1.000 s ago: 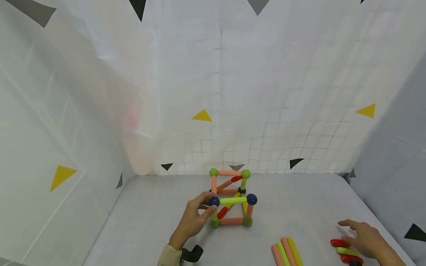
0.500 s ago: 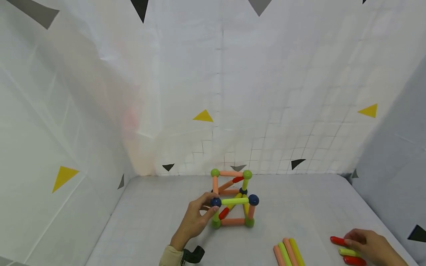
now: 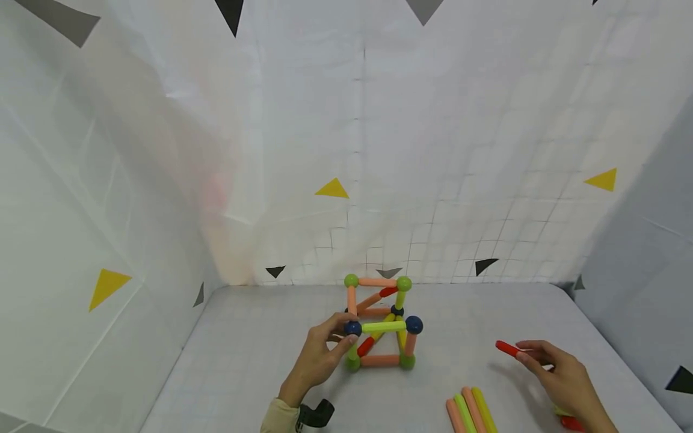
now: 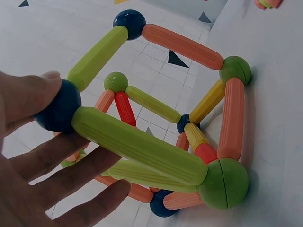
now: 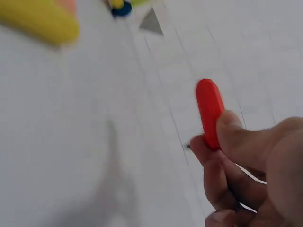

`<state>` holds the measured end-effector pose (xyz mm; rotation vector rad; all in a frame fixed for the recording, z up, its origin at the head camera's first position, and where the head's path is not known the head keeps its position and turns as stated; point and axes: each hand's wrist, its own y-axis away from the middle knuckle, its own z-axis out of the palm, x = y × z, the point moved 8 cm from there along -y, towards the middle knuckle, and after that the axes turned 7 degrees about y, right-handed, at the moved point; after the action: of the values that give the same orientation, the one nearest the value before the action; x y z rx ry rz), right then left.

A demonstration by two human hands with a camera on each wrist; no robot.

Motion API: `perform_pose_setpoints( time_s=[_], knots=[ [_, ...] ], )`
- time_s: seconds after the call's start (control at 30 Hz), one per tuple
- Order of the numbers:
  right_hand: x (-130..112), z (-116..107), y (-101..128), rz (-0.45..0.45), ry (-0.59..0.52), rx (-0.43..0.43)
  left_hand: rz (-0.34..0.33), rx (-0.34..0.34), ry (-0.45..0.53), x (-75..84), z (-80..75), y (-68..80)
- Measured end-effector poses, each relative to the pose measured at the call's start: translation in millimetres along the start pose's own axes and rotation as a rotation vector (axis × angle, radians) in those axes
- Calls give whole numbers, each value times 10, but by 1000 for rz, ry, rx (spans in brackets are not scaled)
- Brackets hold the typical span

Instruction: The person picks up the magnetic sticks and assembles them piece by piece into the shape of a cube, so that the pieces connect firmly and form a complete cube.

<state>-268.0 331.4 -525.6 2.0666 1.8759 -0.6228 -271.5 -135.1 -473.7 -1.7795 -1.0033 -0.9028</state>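
Right hand [image 3: 557, 373] now lifted off the bench [image 3: 260, 361], pinching 1 red stick [image 3: 507, 348]; left hand [image 3: 319, 358] still gripping the cube frame [image 3: 381, 325] at its blue ball [image 3: 352, 328].

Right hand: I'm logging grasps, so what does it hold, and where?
The right hand pinches a red stick by one end, between thumb and fingers; the other end sticks out free.

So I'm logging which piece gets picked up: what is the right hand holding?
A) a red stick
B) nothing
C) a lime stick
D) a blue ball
A: the right hand pinches a red stick between thumb and fingers, lifted off the table, as the right wrist view shows closely.
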Motion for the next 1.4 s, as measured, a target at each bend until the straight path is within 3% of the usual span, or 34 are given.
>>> perform_pose_setpoints(
  time_s=[0.1,0.4,0.6,0.8,0.93,1.1,1.4],
  knots=[
    [-296,35,29,-17,-39,51,2,-2,0,-3,3,-6],
    [-1083,220,201,6,-271,25,0,-8,-4,1,2,-6],
    [-1608,402,397,-42,-470,16,0,-11,-11,4,-3,8],
    [-2004,648,500,-132,-577,-9,4,-11,-22,25,-9,3],
    [-2185,779,526,-193,-617,31,16,-10,-21,28,-3,1],
    [-2307,920,493,-197,-631,85,19,-8,-13,33,-10,4],
    [-2449,1069,445,-224,-649,107,28,-2,-11,43,-22,0]
  ],
)
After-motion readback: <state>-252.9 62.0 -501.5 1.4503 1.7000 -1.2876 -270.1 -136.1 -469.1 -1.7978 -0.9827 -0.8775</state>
